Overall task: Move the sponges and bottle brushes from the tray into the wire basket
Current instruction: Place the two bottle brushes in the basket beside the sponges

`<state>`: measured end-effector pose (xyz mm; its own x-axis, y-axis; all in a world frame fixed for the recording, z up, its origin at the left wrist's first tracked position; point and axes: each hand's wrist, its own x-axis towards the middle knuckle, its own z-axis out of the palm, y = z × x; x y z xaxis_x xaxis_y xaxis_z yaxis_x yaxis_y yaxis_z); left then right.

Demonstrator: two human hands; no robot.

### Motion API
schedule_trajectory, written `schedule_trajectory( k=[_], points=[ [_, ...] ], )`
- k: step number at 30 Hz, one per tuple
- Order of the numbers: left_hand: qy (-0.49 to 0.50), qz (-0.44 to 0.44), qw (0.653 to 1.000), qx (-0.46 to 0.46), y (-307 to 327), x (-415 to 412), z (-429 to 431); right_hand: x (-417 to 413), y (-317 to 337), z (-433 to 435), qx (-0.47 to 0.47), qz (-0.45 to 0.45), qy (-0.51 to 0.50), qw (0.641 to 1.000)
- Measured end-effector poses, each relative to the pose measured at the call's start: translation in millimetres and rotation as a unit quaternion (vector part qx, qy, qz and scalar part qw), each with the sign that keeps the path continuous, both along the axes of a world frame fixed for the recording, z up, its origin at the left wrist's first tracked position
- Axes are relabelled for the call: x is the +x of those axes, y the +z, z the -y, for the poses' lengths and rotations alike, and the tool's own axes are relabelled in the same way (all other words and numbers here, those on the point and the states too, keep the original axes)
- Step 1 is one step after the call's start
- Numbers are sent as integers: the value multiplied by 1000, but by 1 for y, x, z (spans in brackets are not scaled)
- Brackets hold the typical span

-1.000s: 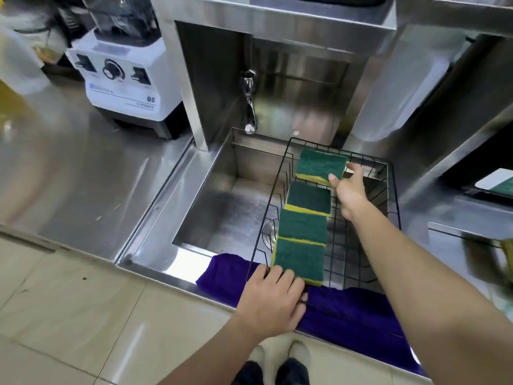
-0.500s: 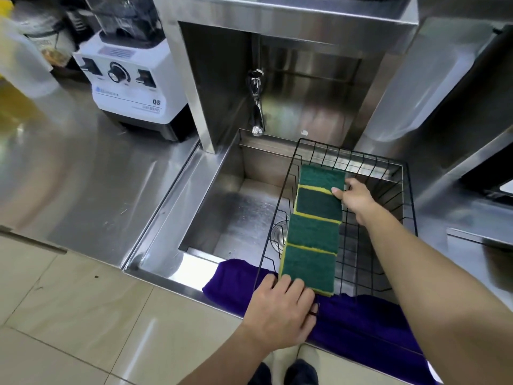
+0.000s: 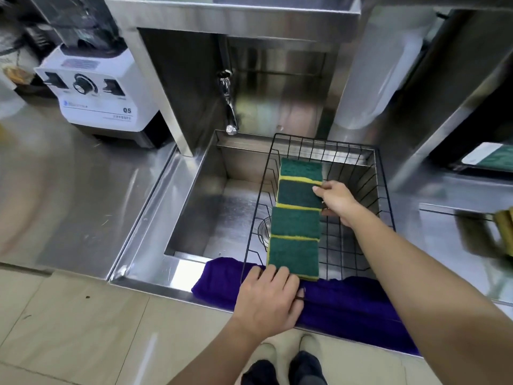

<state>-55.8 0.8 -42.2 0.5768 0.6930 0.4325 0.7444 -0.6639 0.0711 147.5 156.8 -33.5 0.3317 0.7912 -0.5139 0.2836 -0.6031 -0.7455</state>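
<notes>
Steel counter (image 3: 83,195) with sink (image 3: 211,207), black wire basket (image 3: 380,195) over its right side, four green sponges (image 3: 298,218) in a row along basket's left, left hand (image 3: 270,301) closed on basket's near rim, right hand (image 3: 337,201) pinching second-from-far sponge's edge.

Right-edge tray (image 3: 503,232) blurred, cropped — contents unclear; left hand (image 3: 270,302) hides basket (image 3: 384,190) front rim.
</notes>
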Motion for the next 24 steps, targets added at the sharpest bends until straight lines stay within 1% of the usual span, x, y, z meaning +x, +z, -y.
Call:
schedule_trajectory(
  k=[4, 6, 9, 11, 14, 16, 18, 20, 22, 24],
  points=[
    [-4, -5, 1000, -14, -1, 0, -1, 1, 5, 9, 11, -29, -10, 999],
    [-8, -9, 1000, -22, -1, -1, -1, 5, 9, 16, 19, -30, -14, 999],
    [-13, -27, 999, -30, 1, -1, 0, 18, 23, 31, 39, 10, 5, 999],
    [-17, -44, 998, -40, 3, 5, 2, 32, 35, 41, 73, 39, 5, 997],
    [-44, -71, 995, -62, 9, 31, 11, 61, 48, 62, 129, 63, -41, 989],
    [-64, -86, 991, -77, 12, 53, 19, 86, 55, 80, 168, 106, -88, 976],
    [-80, -103, 987, -91, 15, 72, 24, 112, 63, 102, 186, 170, -110, 961],
    [-96, -116, 983, -106, 17, 87, 27, 135, 69, 129, 173, 240, -138, 945],
    [-107, -136, 978, -113, 19, 100, 29, 157, 72, 154, 155, 277, -185, 930],
    [-108, -156, 975, -117, 19, 110, 29, 174, 71, 181, 102, 311, -227, 917]
  ],
)
